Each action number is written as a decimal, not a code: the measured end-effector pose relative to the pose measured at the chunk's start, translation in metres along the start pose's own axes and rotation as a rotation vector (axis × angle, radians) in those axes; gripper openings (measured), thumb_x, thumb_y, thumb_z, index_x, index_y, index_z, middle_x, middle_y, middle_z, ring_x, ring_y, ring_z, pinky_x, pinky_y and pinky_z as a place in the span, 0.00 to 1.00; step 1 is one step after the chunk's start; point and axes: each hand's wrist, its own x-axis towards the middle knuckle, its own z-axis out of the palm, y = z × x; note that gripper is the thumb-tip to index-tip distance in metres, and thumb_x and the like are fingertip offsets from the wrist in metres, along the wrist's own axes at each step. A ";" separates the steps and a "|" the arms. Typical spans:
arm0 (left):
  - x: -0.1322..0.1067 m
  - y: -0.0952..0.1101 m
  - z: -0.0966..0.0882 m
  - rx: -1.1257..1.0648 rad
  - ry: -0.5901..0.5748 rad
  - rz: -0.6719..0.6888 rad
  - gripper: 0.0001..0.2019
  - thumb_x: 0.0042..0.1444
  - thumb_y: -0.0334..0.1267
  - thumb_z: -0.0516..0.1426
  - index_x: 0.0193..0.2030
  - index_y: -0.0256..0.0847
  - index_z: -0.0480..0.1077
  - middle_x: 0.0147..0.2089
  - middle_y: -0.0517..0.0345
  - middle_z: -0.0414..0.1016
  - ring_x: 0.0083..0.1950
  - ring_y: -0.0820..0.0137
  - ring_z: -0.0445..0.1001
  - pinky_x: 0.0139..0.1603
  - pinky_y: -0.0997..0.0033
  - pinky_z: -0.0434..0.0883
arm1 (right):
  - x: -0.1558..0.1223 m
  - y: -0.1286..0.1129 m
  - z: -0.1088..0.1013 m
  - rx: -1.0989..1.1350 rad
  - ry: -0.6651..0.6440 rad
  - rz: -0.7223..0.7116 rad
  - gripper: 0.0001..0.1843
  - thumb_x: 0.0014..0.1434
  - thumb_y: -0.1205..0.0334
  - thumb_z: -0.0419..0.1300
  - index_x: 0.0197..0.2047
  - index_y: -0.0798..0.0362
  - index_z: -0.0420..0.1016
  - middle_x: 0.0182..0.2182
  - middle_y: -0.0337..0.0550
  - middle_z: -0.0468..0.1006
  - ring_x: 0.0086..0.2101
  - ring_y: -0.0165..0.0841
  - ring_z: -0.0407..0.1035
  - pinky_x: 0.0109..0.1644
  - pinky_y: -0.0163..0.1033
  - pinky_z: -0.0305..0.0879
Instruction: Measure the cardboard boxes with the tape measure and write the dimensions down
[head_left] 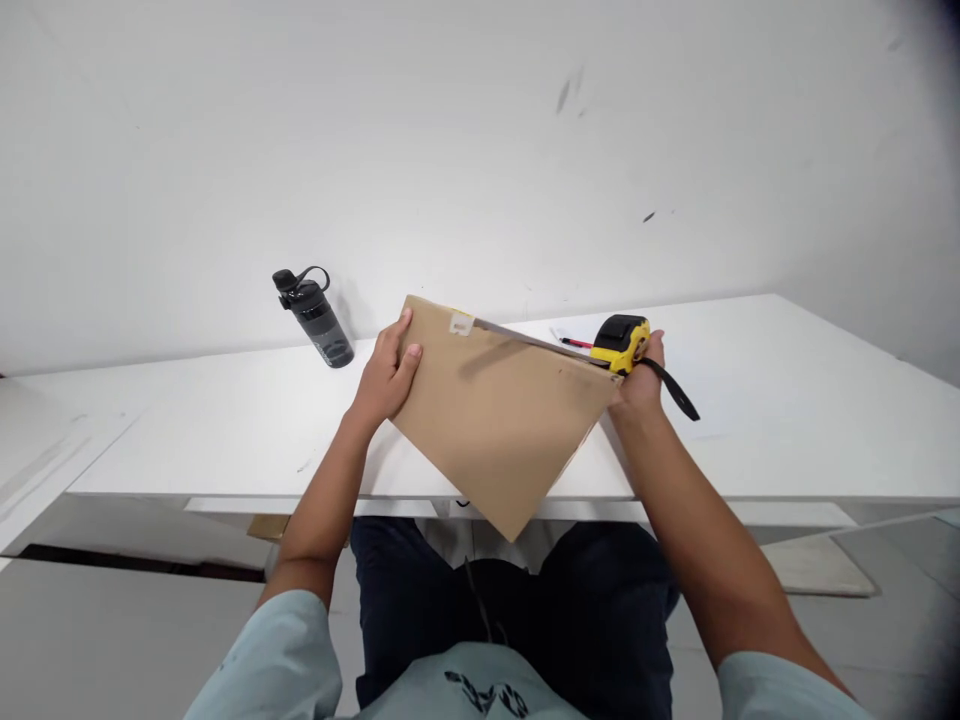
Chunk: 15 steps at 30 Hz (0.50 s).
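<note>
Nearest me, the lowest corner of the cardboard sheet (499,420) hangs past the table (787,400) edge, over my lap. I hold it tilted like a diamond, probably so its top edge faces me. At 9 o'clock on the sheet, my left hand (386,378) pinches the corner, thumb in front and fingers curled behind, which steadies it. At 3 o'clock, my right hand (641,385) is closed around the yellow tape measure (619,342) and presses it against the opposite corner. Its blade (525,338) runs along the top edge to a hook near 11 o'clock, and its strap (675,388) dangles free. Farther off lie a red pen (576,343) and, at 10 o'clock, a dark water bottle (315,318) on its side.
</note>
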 end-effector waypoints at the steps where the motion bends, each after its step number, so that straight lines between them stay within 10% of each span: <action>1: 0.004 0.003 0.000 -0.009 -0.017 -0.010 0.36 0.76 0.60 0.48 0.84 0.47 0.54 0.85 0.45 0.57 0.85 0.56 0.55 0.82 0.52 0.59 | 0.001 0.002 0.000 0.005 0.023 0.026 0.28 0.76 0.38 0.49 0.41 0.51 0.80 0.34 0.37 0.83 0.33 0.30 0.79 0.38 0.38 0.81; 15: 0.039 0.029 -0.001 0.004 -0.213 -0.168 0.38 0.75 0.62 0.50 0.85 0.49 0.55 0.85 0.53 0.59 0.81 0.55 0.65 0.79 0.54 0.64 | 0.027 0.008 -0.017 0.169 -0.017 0.042 0.25 0.72 0.39 0.55 0.40 0.52 0.79 0.32 0.39 0.82 0.32 0.35 0.78 0.45 0.49 0.83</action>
